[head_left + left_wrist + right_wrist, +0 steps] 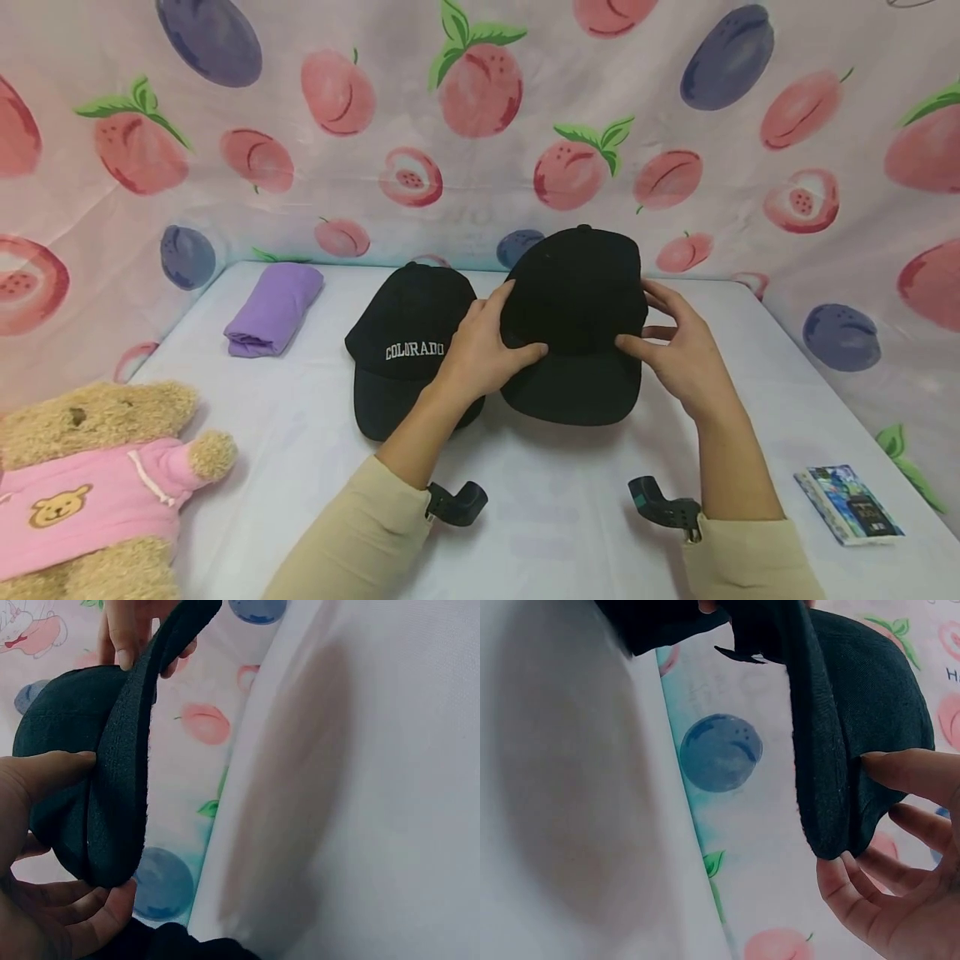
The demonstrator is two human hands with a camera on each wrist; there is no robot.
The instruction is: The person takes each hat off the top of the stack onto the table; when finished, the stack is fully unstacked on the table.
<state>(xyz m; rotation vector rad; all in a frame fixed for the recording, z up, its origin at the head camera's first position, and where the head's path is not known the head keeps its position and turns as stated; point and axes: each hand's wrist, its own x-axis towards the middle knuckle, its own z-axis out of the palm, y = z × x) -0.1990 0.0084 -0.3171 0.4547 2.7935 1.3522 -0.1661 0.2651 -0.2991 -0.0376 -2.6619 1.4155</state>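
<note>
A plain black baseball cap (573, 292) is held up off the white surface between both hands, its brim toward me and angled down. My left hand (483, 346) grips its left side, the thumb on the front where crown meets brim. On the opposite side my right hand (678, 350) pinches the cap, thumb in front and fingers behind. Both wrist views show thumb and fingers closed about the cap's edge (112, 780) (825, 750). Just left of it lies a second black cap (412, 333) with white COLORADO lettering, partly covered by my left hand and forearm.
A folded purple cloth (273, 308) lies at the back left of the white table (540, 517). A teddy bear (97, 492) in a pink top lies at the front left. At the right is a small colourful book (847, 504). Fruit-print fabric (480, 183) hangs behind.
</note>
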